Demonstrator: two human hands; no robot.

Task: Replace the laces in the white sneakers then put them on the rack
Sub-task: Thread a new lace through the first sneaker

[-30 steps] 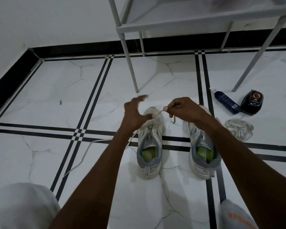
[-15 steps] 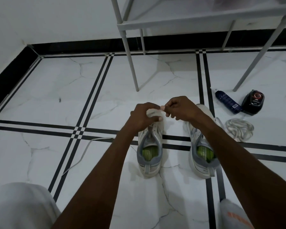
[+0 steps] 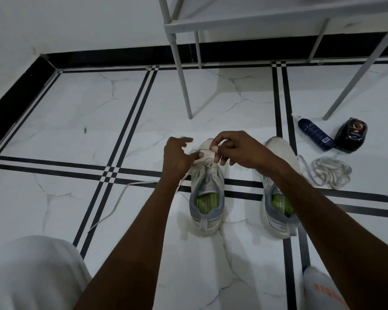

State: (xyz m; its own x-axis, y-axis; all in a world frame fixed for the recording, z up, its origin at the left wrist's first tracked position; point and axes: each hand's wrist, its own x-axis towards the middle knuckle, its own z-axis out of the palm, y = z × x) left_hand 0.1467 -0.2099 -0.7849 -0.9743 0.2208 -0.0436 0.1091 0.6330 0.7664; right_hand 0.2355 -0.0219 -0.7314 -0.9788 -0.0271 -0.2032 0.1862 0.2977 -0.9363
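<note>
Sneaker (image 3: 207, 193) white mesh; hands (image 3: 238, 151) seemingly pinch flat lace (image 3: 121, 198).

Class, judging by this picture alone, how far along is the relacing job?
Done: a bundle of laces lies loose on the floor. In hand: the left hand and right hand pinch a lace at the left sneaker. Left: the right sneaker, then the rack, since both shoes are on the floor.

head-worn view, downward, near floor (image 3: 76, 121)

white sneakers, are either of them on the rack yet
No, both white sneakers stand on the tiled floor in front of the white metal rack.
</note>
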